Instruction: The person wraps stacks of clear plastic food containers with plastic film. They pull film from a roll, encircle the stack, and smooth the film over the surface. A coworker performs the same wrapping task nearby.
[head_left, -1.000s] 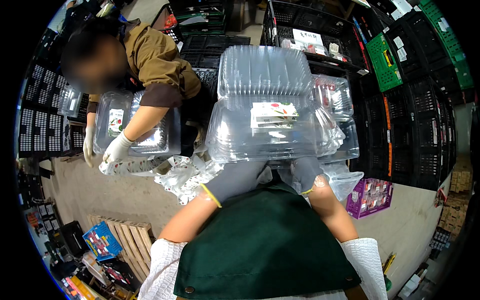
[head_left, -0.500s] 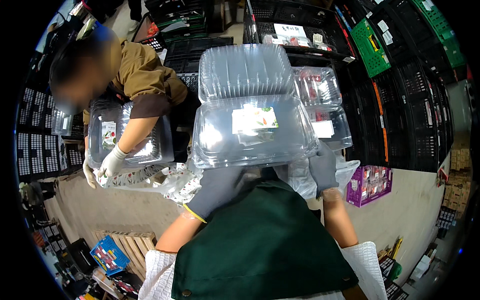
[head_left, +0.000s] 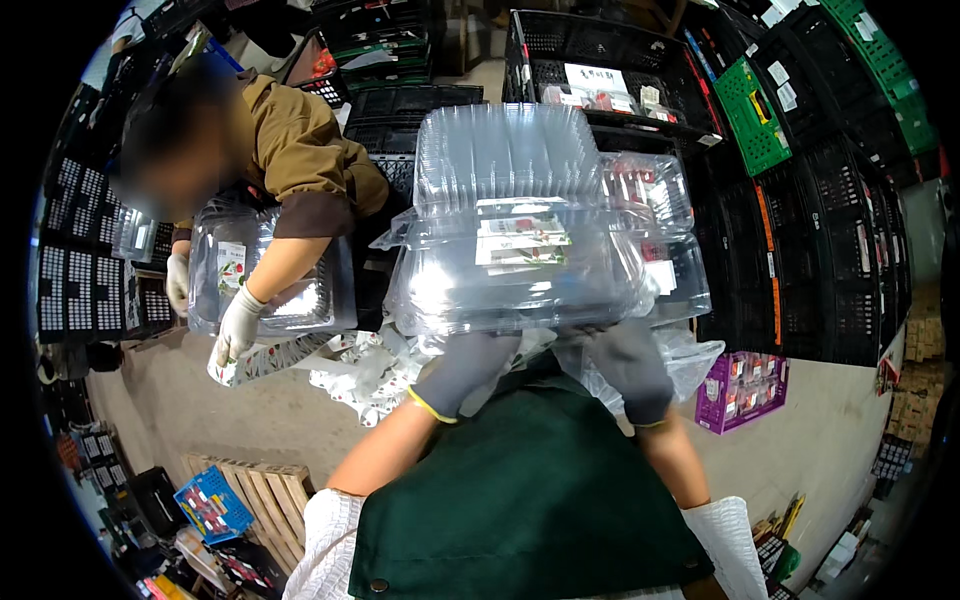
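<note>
Clear plastic clamshell containers (head_left: 480,285) with colourful labels lie stacked before me, their front edge toward my body. A ribbed clear container part (head_left: 505,150) rises behind them. My left hand (head_left: 465,370), in a grey glove with a yellow cuff, reaches the front edge left of centre. My right hand (head_left: 630,370), also grey-gloved, is at that edge farther right and smeared by motion. The fingers of both hands are hidden or blurred, so their grip does not show. Clear plastic film (head_left: 690,360) and printed white wrapping (head_left: 365,365) hang below the front edge.
A co-worker in a brown jacket (head_left: 300,150) and white gloves handles another clear container (head_left: 215,275) on the left. Clear packs of red items (head_left: 645,190) sit at right, near black crates (head_left: 800,250). A purple crate (head_left: 742,390) stands on the floor.
My right hand has moved left from the container's right corner to the front edge. The upper container has shifted against the ones beneath, showing another label and a left corner behind.
</note>
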